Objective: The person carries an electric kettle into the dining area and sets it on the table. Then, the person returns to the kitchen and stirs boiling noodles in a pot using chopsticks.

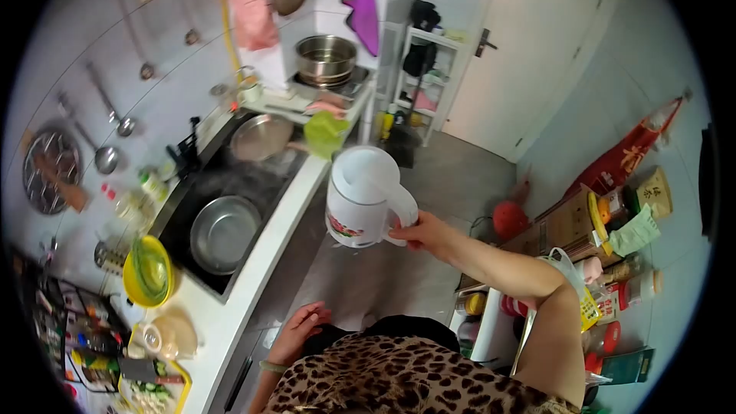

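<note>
My right hand grips the handle of a white jug with a flower print on its side. The jug is held upright over the floor, just off the counter's edge. No lid shows on it, and its inside looks white. Low by my body, my left hand hangs beside the counter front, its fingers loosely apart and holding nothing. To the left of the jug, a metal basin sits in the dark sink, with a frying pan farther back.
A steel pot stands on the stove at the back. On the left counter are a yellow bowl, a pitcher and a knife on a cutting board with chopped vegetables. Crowded shelves line the right wall. A white door is behind.
</note>
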### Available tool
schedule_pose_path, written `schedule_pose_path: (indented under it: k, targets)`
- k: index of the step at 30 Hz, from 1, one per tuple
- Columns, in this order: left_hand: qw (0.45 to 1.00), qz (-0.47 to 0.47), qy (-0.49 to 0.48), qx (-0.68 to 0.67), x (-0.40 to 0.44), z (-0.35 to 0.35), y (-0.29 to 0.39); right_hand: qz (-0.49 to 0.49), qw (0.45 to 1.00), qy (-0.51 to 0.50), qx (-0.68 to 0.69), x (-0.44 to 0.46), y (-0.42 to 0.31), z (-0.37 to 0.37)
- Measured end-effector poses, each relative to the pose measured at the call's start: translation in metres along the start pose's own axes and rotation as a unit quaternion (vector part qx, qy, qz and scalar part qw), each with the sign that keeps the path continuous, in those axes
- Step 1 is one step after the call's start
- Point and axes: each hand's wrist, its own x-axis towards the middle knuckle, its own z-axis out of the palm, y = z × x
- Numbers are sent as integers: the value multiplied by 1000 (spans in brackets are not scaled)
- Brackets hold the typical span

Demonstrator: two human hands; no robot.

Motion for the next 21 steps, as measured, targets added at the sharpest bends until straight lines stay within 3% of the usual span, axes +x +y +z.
schedule_pose_path:
  k: [2,3,5,8,15,17,21]
  targets:
    - [999,-10,-36,39,-3,-20,27,-12,999,14,35,6,30,6]
    - [996,-5,-90,-7,93,104,20,15,997,79,-14,-22,-4,-141]
    - [993,-45,-97,60,117,100,48,22,991,119,53,-11,27,-162]
    - [986,-27,-127,105,201,125,77,28,975,201,87,-7,27,-226]
    - [967,85,-198,139,451,221,205,4,934,325,147,21,-9,-403]
    - [956,124,-217,154,518,255,247,7,932,317,177,35,6,-456]
    - [903,231,-267,244,675,353,334,-21,914,355,192,64,-20,-536]
